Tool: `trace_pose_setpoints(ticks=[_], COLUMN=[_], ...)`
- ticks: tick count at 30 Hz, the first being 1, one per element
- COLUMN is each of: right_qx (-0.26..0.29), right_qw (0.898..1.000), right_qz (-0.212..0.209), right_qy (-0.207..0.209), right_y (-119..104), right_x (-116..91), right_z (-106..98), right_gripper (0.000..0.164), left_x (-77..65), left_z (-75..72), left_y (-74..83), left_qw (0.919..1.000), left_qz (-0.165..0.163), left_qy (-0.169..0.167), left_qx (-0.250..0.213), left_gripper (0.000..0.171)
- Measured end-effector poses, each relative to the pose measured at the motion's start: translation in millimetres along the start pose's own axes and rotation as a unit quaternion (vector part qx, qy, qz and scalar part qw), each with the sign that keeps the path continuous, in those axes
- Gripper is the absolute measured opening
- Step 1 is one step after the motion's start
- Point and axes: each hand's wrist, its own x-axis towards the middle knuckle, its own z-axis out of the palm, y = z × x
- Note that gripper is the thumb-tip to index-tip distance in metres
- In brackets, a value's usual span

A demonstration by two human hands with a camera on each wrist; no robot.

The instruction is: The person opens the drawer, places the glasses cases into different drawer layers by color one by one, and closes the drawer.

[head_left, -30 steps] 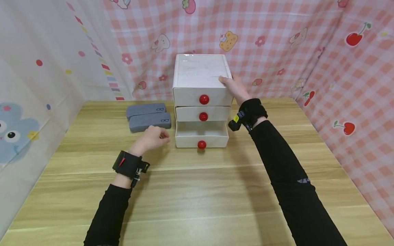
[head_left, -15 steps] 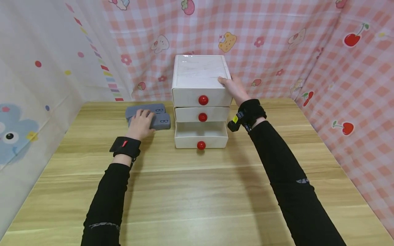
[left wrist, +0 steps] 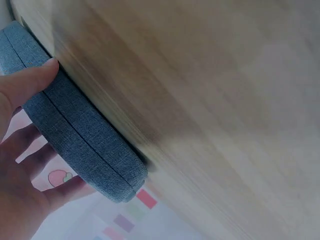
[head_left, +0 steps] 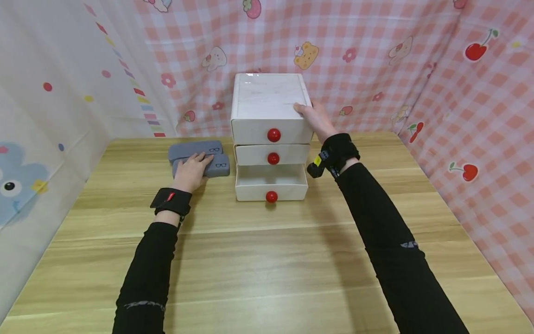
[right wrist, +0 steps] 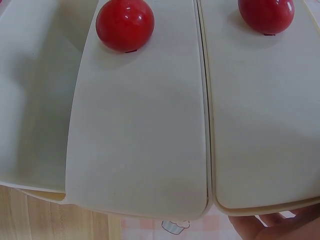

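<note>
Two grey-blue glasses cases with small spectacles marks lie side by side at the left. My left hand (head_left: 190, 173) grips the front glasses case (head_left: 219, 167); in the left wrist view the thumb (left wrist: 37, 77) presses one side, fingers on the other. Behind it lies the rear glasses case (head_left: 183, 149). A white drawer unit (head_left: 269, 95) with red knobs stands at the back middle. My right hand (head_left: 316, 118) holds its upper right edge, thumb on top, other fingers mostly hidden down the side. Its bottom drawer (head_left: 254, 192) is pulled out, with no contents visible.
The wooden tabletop (head_left: 258, 269) stretches in front of the unit. A pink checked curtain (head_left: 354, 83) hangs close behind, and a white patterned curtain (head_left: 37, 120) borders the left side. The middle drawer (head_left: 252, 155) and top drawer (head_left: 252, 132) are pushed in.
My left hand has moved left from beside the bottom drawer onto the front glasses case and taken hold of it. My right hand stays on the drawer unit.
</note>
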Motion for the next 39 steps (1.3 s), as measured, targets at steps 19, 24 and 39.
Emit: trace_pose_setpoints(ticks=[19, 24, 39], right_qx=[0.002, -0.001, -0.015], right_qw=[1.0, 1.0, 1.0], right_qz=[-0.004, -0.004, -0.009], right_qy=[-0.003, 0.001, 0.01], right_y=[0, 0, 1], right_x=[0, 1, 2], right_z=[2, 1, 1], right_gripper=[0.062, 0.062, 0.062], left_x=[-42.8, -59.3, -72.0], left_z=[-7.3, -14.9, -66.5], left_y=[-5.0, -2.7, 37.4], left_qw=[0.9961, 0.9944, 0.9897], left_qz=[0.04, 0.054, 0.116], left_qy=[0.052, 0.057, 0.029], left_qx=[-0.059, -0.071, -0.077], left_gripper=[0.07, 0.069, 0.066])
